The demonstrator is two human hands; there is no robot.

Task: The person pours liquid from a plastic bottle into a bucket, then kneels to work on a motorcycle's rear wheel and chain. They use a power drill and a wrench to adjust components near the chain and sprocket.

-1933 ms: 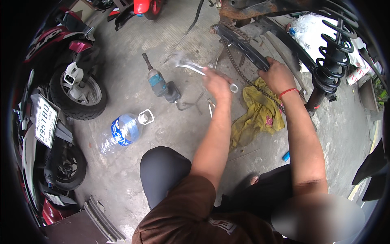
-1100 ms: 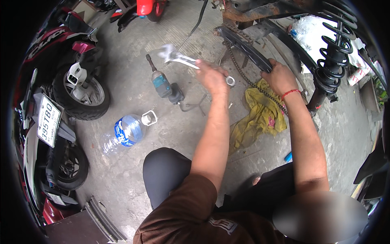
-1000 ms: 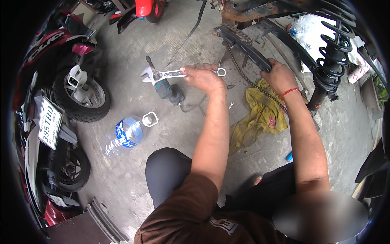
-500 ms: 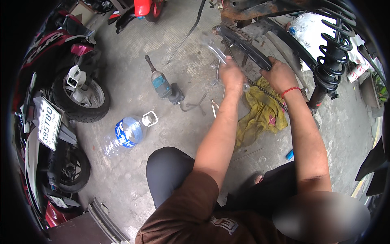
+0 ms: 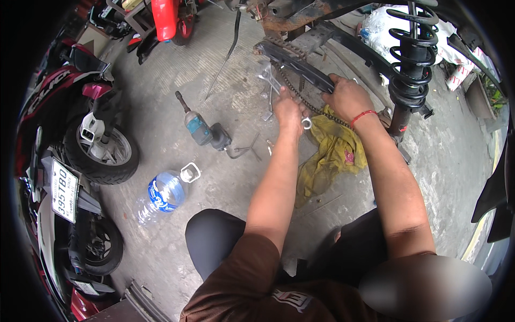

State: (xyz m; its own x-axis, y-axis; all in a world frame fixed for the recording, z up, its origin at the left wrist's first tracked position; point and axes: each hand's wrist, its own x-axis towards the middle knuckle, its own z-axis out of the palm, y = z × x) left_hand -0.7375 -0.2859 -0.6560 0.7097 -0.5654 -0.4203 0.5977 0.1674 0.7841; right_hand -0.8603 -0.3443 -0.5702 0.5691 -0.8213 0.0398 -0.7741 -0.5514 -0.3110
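My left hand (image 5: 288, 112) is closed around a combination wrench (image 5: 273, 81). Its blurred open jaw points up toward the far end of a long black swingarm bar (image 5: 300, 67), and the ring end sticks out below my fist. With my right hand (image 5: 350, 100), wearing a red bracelet, I grip the near end of that bar. A dark drive chain (image 5: 295, 94) hangs along the bar and runs down over a crumpled yellow cloth (image 5: 328, 153). Whether the wrench touches the bar cannot be made out.
A cordless impact tool (image 5: 199, 129) and a large clear plastic bottle (image 5: 167, 192) lie on the concrete at left. Motor scooters (image 5: 102, 140) line the left side. A black coil-spring shock absorber (image 5: 412, 75) stands upright at right, beside the rusty frame (image 5: 311, 16).
The view has shifted, so the whole scene sits a little lower and further left. Both hands keep their holds; the wrench is still blurred at its upper end.
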